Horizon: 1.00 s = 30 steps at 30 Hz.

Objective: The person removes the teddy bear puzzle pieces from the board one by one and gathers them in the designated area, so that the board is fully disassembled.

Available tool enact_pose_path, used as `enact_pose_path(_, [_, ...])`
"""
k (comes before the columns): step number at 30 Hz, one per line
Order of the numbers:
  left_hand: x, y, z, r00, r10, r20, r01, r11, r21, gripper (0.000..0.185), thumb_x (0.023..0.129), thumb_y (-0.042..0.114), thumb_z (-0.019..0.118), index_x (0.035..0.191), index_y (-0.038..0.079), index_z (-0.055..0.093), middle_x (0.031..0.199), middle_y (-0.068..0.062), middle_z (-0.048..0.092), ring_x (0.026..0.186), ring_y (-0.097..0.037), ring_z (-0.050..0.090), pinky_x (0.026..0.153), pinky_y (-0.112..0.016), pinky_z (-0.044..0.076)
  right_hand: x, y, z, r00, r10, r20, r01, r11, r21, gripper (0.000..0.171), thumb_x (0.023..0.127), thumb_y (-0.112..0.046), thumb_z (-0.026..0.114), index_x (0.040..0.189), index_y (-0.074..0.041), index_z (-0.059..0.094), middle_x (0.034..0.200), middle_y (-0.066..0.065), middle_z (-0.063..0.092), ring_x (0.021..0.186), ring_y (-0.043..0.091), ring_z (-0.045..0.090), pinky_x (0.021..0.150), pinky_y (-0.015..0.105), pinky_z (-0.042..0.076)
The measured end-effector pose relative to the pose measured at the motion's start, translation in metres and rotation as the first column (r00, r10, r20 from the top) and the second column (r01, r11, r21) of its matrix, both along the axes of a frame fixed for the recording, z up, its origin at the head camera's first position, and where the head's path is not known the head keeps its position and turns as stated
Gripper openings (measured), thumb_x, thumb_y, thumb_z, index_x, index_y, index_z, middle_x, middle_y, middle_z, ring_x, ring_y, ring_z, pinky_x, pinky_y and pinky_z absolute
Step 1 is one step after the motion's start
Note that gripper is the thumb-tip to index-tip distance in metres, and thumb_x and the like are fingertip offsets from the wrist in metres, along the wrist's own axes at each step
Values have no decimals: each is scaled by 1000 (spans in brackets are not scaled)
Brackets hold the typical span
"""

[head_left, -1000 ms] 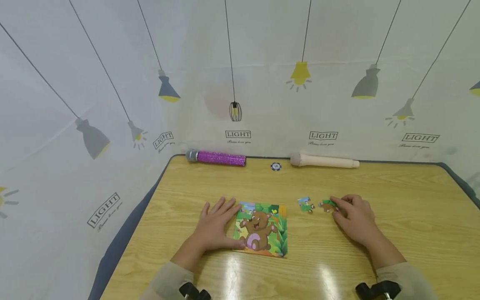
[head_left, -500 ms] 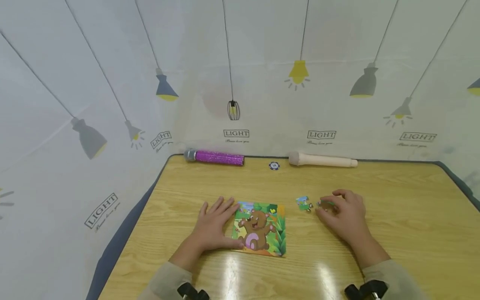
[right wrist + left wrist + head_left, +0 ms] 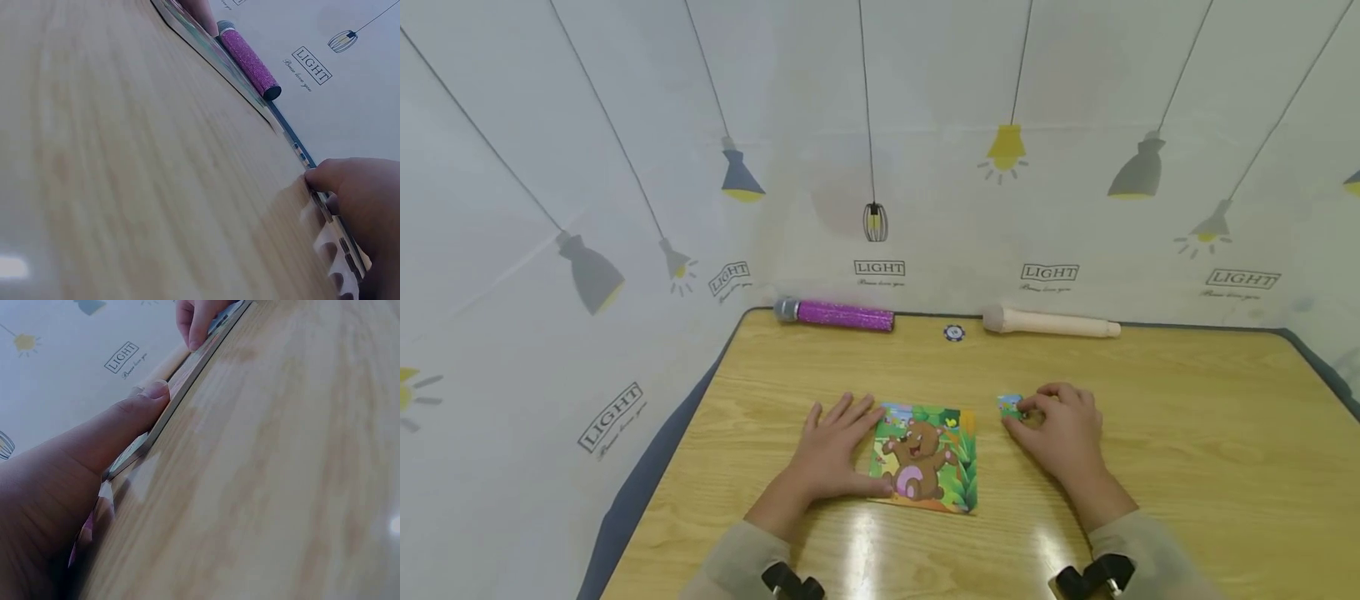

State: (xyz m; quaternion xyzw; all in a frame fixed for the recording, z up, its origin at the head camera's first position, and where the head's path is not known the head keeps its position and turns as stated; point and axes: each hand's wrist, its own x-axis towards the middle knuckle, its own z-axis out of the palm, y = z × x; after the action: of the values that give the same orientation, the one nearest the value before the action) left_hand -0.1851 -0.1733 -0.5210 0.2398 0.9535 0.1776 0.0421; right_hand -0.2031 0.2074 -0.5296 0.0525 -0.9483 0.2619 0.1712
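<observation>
Left hand (image 3: 831, 450) flat, steadying bear puzzle (image 3: 925, 457) — right hand (image 3: 1060, 429) pinching loose piece (image 3: 1010, 405).

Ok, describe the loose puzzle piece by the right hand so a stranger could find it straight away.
Start at the wooden table and find the square bear puzzle near its front middle. Just right of the puzzle's top corner, the right hand rests with its fingertips on a small puzzle piece. It is the only loose piece in view, blue and green, far smaller than the puzzle.

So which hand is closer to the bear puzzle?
Left. The left hand rests against the bear puzzle's left edge; the right hand is off to its right, on a loose piece.
</observation>
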Motion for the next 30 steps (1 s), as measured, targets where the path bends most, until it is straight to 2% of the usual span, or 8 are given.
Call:
enact_pose_path(9, [-2,1,-1,1000,5,-8,-5,1000,-27,126,68,94,69,170,30,33,177,1,21,163,-31,12,124,-71,-3,4,-7,4,997,-75,13,75,997,17,30,85,-42,89,93,-13,82,121,19,66,113,48,50,88,67,39])
enact_pose_path(13, [-2,1,-1,1000,5,1,-5,1000,-26,126,68,94,69,170,30,32,177,2,20,164,-31,10,124,-71,-3,6,-17,6,994,-110,-18,110,994,11,34,84,-44,88,94,-13,80,120,19,65,112,48,51,89,68,38])
enact_pose_path(16, [-1,0,-1,1000,0,-5,-1,1000,-21,125,68,93,70,170,30,34,177,1,22,163,-33,12,123,-72,-2,7,-31,6,994,-75,-82,74,997,-16,34,83,-43,87,95,-12,80,117,19,65,111,48,52,90,67,38])
enact_pose_path(20, [0,0,0,1000,-3,-8,3,1000,-10,123,69,92,71,169,29,35,177,-1,24,163,-34,14,123,-74,0,11,-52,5,992,32,-122,-35,999,-27,33,80,-42,88,94,-13,80,114,16,66,112,46,54,92,67,38])
enact_pose_path(24, [1,0,1,1000,1,-2,-1,1000,-12,124,69,92,70,170,30,34,177,1,23,163,-32,13,123,-73,-1,15,-71,5,995,79,-57,-79,997,-5,36,81,-48,90,91,-16,78,117,13,65,115,42,53,96,67,37])
enact_pose_path(30, [0,1,3,1000,-4,-13,4,1000,-12,123,69,92,71,169,29,35,176,0,25,163,-34,15,123,-74,1,19,-82,8,999,52,14,-52,998,31,40,82,-54,89,92,-17,77,118,12,64,118,42,52,97,67,37])
